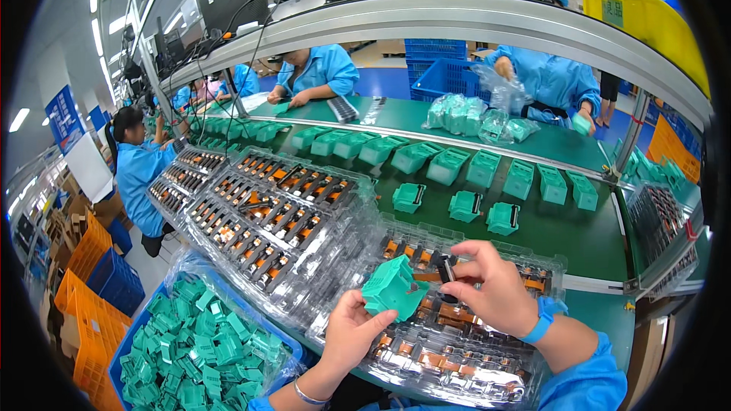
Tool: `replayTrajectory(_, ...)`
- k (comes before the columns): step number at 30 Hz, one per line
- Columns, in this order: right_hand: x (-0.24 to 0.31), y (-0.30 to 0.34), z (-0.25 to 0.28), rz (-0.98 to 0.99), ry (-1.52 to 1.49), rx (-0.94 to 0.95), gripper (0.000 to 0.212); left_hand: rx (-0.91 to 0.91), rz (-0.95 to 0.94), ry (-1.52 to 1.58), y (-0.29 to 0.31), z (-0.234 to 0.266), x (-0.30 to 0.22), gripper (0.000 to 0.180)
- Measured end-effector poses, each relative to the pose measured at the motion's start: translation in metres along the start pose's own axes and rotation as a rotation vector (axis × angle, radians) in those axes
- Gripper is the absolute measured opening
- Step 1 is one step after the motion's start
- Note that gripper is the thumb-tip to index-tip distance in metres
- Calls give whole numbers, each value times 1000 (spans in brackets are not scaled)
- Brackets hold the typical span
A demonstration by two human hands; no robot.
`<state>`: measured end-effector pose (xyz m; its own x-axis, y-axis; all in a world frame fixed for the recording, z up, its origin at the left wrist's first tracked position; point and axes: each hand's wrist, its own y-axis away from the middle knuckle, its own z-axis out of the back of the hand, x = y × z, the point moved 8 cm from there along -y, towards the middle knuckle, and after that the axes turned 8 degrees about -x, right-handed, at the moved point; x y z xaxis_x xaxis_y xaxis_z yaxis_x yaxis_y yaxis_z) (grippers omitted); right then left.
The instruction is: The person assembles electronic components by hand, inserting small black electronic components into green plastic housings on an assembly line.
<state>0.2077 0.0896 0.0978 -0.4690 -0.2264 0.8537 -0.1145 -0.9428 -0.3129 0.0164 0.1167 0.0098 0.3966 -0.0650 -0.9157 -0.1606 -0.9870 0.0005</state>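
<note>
My left hand (352, 333) is closed around a teal-green plastic housing (387, 286), gripping its lower left side, with its hollow toward the right. Just right of it, my right hand (493, 286) pinches a small black part (447, 278) between thumb and fingers, close to the housing's edge. Whether the part touches the housing, I cannot tell. Beneath both hands lies a see-through plastic tray (554, 262) of black and orange parts with copper-coloured strips. A blue band circles my right wrist and a metal bangle my left.
More loaded see-through trays (255, 217) spread left. A blue crate (293, 346) lined with film holds many loose green housings (205, 342). Finished-looking rows of housings (445, 165) stand on the green belt (560, 228). A metal beam (426, 11) crosses above; co-workers in blue sit beyond and left.
</note>
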Motion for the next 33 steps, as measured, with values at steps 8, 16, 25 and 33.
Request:
replayTrajectory(8, -1, 0, -11, 207, 116, 5, 27, 114, -94, -68, 5, -11, -2, 34)
replayTrajectory(16, -34, -5, -25, -18, -124, 113, 24, 151, -61, -34, 7, -8, 0, 34)
replayTrajectory(25, -38, -3, -29, -85, -244, 184, 24, 180, -61, -19, 11, -10, -2, 31)
replayTrajectory(33, -39, -1, -37, -115, -214, 258, 24, 228, -135, -70, 14, -15, -6, 33)
